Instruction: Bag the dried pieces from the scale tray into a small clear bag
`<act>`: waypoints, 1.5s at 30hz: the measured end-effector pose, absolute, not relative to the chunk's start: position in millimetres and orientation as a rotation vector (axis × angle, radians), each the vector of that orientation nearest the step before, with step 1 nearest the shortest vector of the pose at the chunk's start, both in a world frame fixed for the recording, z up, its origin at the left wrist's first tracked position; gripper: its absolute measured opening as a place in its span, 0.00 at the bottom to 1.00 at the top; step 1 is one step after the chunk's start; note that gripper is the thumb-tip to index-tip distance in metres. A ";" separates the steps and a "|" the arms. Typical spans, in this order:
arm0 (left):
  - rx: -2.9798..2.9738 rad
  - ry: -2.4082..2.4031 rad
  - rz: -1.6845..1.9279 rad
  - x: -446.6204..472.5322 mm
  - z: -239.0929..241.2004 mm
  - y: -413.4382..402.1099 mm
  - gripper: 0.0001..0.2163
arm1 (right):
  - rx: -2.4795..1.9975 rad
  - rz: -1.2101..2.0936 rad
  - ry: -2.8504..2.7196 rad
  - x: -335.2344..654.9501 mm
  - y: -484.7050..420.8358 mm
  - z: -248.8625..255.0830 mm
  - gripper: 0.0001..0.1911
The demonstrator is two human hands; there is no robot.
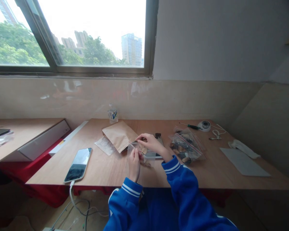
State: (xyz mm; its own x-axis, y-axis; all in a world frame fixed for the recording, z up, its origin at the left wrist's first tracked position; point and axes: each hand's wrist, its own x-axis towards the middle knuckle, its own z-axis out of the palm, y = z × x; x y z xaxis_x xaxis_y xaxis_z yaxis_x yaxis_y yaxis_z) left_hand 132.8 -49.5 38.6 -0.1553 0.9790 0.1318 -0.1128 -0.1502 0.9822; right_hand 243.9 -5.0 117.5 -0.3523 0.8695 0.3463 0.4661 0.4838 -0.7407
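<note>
Both of my hands meet over the middle of a wooden table (110, 170). My left hand (135, 162) pinches the upper edge of a small clear plastic bag (137, 153). My right hand (150, 142) is closed on the same bag's top from the far side, fingers pressed together. A small brown item shows inside or just behind the bag; I cannot tell which. Under my right hand lies a dark flat device (156, 146). A brown paper envelope (119, 134) lies just left of the hands.
A phone (78, 164) on a white cable lies at the left. An empty clear bag (105, 145) sits by the envelope. A zip bag of dark pieces (186, 146) is at the right, with a screwdriver (190, 126), round white device (204, 125), grey sheet (243, 162) and small bottle (112, 114).
</note>
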 end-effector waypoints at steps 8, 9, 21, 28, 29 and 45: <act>1.058 1.104 1.488 132.5 40.4 -52.5 0.19 | -1.153 0.650 -2.144 243.2 -3.9 102.5 0.08; 1.069 1.095 1.487 132.5 39.7 -52.6 0.19 | -1.154 0.629 -2.133 243.3 -3.4 101.9 0.08; 1.166 1.098 1.477 127.7 33.9 -55.0 0.19 | -1.197 0.489 -1.976 262.2 7.6 85.9 0.17; 1.147 1.112 1.479 128.0 45.6 -65.7 0.20 | -1.761 0.051 -1.762 302.2 55.9 14.7 0.25; 1.144 1.108 1.477 128.1 46.1 -67.1 0.20 | -1.801 0.064 -1.789 304.8 60.1 8.7 0.26; 1.140 1.095 1.454 133.1 47.4 -69.2 0.19 | -1.652 0.290 -1.614 324.6 45.9 49.1 0.21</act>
